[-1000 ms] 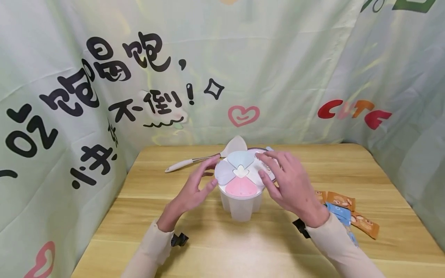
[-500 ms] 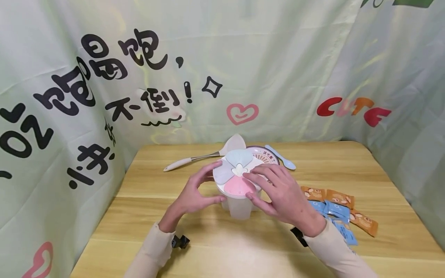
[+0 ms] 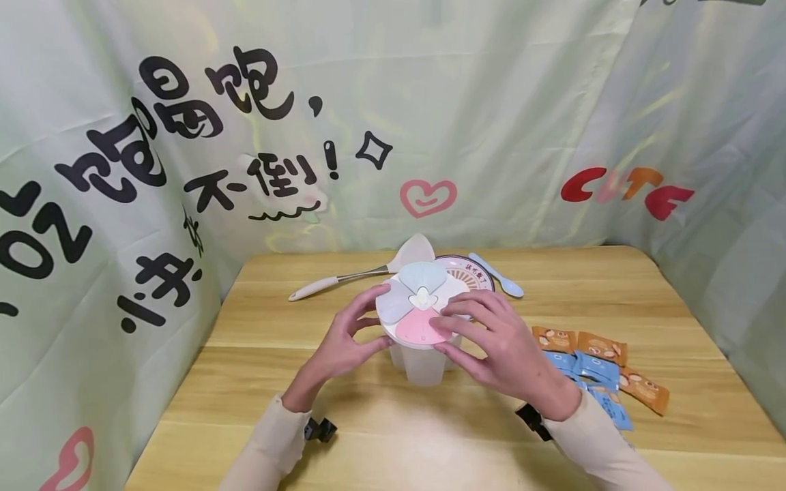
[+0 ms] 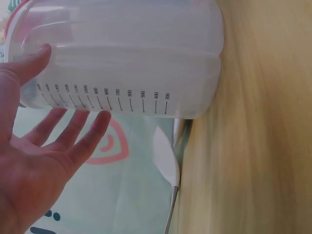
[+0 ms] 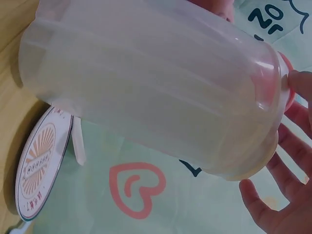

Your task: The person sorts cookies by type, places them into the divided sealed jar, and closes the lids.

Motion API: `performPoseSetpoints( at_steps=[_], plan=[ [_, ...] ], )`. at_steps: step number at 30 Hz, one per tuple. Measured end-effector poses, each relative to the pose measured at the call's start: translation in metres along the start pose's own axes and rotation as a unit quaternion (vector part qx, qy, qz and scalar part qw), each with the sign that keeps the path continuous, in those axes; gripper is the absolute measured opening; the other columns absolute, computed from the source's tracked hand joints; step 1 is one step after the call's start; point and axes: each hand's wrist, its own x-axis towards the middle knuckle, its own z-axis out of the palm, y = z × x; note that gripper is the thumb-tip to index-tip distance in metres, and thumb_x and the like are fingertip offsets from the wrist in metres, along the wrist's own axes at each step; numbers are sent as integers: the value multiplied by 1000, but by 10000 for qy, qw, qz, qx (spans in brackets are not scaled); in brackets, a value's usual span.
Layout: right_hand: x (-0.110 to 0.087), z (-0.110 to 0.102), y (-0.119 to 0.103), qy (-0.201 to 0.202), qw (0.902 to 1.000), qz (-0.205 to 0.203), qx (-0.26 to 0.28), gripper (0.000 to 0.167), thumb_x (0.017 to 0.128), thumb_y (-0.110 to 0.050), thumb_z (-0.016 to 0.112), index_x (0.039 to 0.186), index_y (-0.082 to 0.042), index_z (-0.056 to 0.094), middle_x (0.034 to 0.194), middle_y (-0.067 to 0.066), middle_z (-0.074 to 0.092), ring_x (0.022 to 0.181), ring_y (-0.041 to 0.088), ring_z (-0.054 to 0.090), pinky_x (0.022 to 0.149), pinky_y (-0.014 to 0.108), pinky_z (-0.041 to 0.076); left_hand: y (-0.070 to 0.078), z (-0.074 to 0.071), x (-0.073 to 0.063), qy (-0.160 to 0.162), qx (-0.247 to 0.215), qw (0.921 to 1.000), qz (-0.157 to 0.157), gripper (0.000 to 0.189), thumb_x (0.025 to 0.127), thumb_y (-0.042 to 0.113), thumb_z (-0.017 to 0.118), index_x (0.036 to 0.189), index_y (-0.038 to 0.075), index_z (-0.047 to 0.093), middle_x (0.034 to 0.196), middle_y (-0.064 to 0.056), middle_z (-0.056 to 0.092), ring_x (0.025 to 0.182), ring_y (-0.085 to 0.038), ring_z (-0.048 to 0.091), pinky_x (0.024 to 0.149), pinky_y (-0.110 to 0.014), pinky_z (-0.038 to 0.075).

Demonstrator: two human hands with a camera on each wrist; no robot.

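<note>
The hands are held apart on opposite sides of the container [image 3: 425,368], which is stood upright on the table [image 3: 245,382] at the centre of the head view. Its left upper side is clasped by the left hand [image 3: 344,341], with the thumb laid against the wall near the rim and the fingers curved around the far side. The lid [image 3: 422,299] is touched by the right hand [image 3: 500,341], whose fingers are loosely bent over the pink petal [image 3: 415,329] and whose thumb is placed at the front rim. In the left wrist view, a printed scale [image 4: 126,100] is seen along the wall. Behind the container, a spatula [image 3: 362,274] is laid to the left, and a plate [image 3: 469,274] and a blue spoon [image 3: 507,284] to the right. Orange and blue packets [image 3: 597,369] are scattered at right. The background is filled by a curtain [image 3: 503,109], printed with black writing at upper left and a pink heart [image 3: 428,198] at centre.
</note>
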Motion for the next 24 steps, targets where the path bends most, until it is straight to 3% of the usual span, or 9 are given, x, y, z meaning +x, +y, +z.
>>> performPoseSetpoints(
  at_steps=[6,18,24],
  plan=[
    [1,-1,1,196,9997,-86,152,36,111,-44,64,114,-14,83,110,1,82,111,28,71,106,43,50,1,1,0,39,-27,10000,-37,82,89,-9,83,161,12,49,164,-16,52,138,-34,62,107,-38,64],
    [2,7,-1,-69,9996,263,-2,39,112,-46,60,118,-14,82,113,2,82,117,27,69,111,44,49,-2,-2,-1,161,-110,9998,14,81,89,-11,82,160,9,48,165,-18,50,136,-21,63,105,-38,65],
    [8,9,2,222,9960,795,335,39,112,-43,60,112,-10,81,99,2,80,100,23,69,99,36,51,0,-1,0,74,-63,10000,-19,81,89,-11,83,159,9,49,167,-17,49,138,-39,61,107,-49,64]
  ],
)
